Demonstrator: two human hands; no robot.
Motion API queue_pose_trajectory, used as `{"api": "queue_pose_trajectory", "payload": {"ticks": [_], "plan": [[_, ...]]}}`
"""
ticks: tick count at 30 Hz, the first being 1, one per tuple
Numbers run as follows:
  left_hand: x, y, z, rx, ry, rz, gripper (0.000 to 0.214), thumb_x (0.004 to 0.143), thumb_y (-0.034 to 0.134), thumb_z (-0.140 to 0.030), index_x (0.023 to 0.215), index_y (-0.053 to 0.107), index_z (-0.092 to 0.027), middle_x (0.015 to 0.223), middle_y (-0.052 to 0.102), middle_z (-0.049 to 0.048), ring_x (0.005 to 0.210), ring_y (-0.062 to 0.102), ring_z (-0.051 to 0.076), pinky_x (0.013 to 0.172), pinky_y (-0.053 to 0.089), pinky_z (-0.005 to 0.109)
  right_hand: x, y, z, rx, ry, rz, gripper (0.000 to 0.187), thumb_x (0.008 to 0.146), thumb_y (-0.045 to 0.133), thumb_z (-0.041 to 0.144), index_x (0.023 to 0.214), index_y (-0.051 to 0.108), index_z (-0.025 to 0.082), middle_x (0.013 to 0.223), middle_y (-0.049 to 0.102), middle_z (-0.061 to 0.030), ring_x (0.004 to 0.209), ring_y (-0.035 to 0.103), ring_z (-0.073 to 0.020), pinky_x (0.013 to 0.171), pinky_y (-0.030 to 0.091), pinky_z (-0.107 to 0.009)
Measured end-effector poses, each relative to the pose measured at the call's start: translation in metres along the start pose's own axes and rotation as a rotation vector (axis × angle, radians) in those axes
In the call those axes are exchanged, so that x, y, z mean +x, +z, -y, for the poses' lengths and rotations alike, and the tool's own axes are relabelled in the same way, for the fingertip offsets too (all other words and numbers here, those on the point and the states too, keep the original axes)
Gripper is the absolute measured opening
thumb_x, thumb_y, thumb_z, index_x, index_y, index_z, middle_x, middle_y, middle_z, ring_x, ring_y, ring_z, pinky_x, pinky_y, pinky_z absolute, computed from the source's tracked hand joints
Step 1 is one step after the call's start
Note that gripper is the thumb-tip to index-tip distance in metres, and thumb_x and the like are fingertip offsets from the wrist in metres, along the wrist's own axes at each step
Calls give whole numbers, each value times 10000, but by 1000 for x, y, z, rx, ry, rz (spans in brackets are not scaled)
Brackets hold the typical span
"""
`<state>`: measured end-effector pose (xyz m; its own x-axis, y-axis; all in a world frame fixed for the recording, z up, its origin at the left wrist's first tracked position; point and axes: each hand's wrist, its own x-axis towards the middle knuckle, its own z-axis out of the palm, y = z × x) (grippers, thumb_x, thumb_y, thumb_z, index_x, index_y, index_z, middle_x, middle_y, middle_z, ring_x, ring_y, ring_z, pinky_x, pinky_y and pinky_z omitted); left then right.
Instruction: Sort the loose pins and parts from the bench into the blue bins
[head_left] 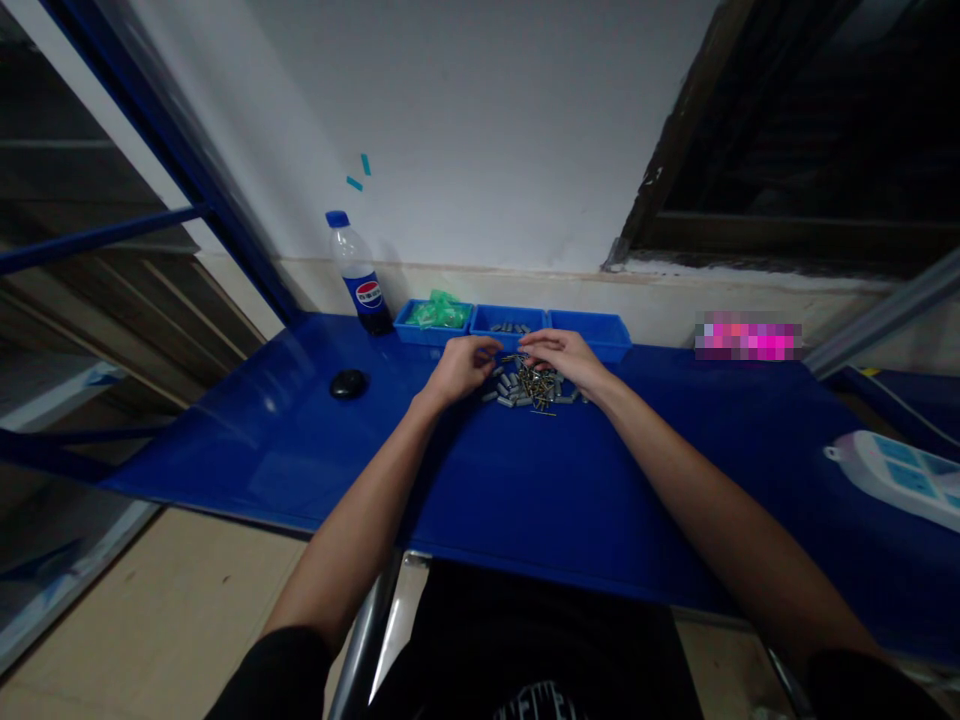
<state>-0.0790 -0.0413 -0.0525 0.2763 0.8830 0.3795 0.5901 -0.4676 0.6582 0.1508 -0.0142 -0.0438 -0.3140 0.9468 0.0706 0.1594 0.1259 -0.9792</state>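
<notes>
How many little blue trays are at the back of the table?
3, in a row by the wall: the left tray holds green bits, the middle tray some metal pieces, the right tray looks empty.

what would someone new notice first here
Both hands, left and right, meet over a pile of small metal parts at the far middle of the blue table. Behind them stand three blue bins, the left one holding green bags, with a cola bottle further left.

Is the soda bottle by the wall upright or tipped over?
Upright: the soda bottle stands on the blue table, blue cap on top.
</notes>
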Motion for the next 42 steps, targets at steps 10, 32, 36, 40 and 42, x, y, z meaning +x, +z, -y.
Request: {"api": "queue_pose_trajectory", "payload": {"ticks": [10,32,36,40,42], "plan": [[4,2,-7,-555,-65,-92,483,744,862,-230,1201,749,-122,993,759,90,953,721,191,943,600,381,-9,5,8,154,61,140,232,827,839,335,1026,786,229,929,822,-83,806,782,-212,832,654,-384],[-5,4,4,351,18,166,299,854,677,-116,1103,812,-212,1087,811,90,1003,762,241,917,572,306,-1,3,7,144,-12,-121,375,814,784,168,1186,767,220,1205,788,-110,1106,751,-260,996,588,-436],[-3,4,3,350,62,137,399,816,651,-56,1177,774,-172,1027,797,91,946,744,227,869,566,289,-3,4,8,113,7,-75,248,845,770,213,1093,789,213,1120,807,-102,988,773,-241,901,614,-388],[-2,3,3,307,71,62,436,820,589,-11,1199,757,-146,984,785,79,890,725,195,861,558,270,-3,5,7,109,20,-57,215,838,788,234,1051,785,206,1037,819,-97,890,774,-217,809,611,-344],[-2,2,3,317,72,66,382,852,611,-64,1188,766,-157,1040,786,89,930,724,201,894,556,280,-3,5,7,109,31,-51,200,831,789,219,1031,783,206,1010,822,-90,856,771,-206,777,605,-330]]}}
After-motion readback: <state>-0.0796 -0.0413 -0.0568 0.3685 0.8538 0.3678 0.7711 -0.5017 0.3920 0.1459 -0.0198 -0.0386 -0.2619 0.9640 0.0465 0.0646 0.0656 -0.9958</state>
